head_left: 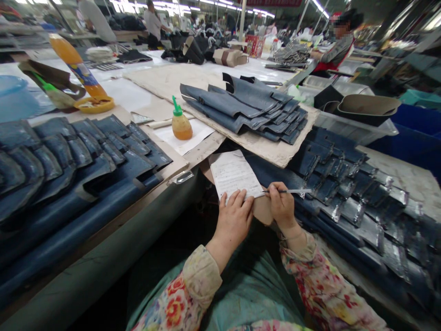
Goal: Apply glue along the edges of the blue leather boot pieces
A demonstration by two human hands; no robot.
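My left hand point(237, 216) lies flat with its fingers stretched over the lower part of a sheet of paper point(234, 172) covered in handwriting. Under the paper a piece of tan board point(263, 210) sticks out on the right. In my right hand point(281, 204) is a slim pen point(292, 191), gripped between thumb and fingers, its tip touching or close to the paper's lower right edge. The paper rests at my lap, just in front of the table edge. Beyond it stands a small glue bottle point(182, 125) with a green nozzle and amber liquid.
Dark blue leather-like pieces lie in overlapping rows at left point(62, 158) and right point(344, 184). A stack of similar pieces point(241, 108) sits on a pale board point(285, 154). An orange drink bottle point(77, 64) leans at back left. A co-worker point(336, 46) is at the far right.
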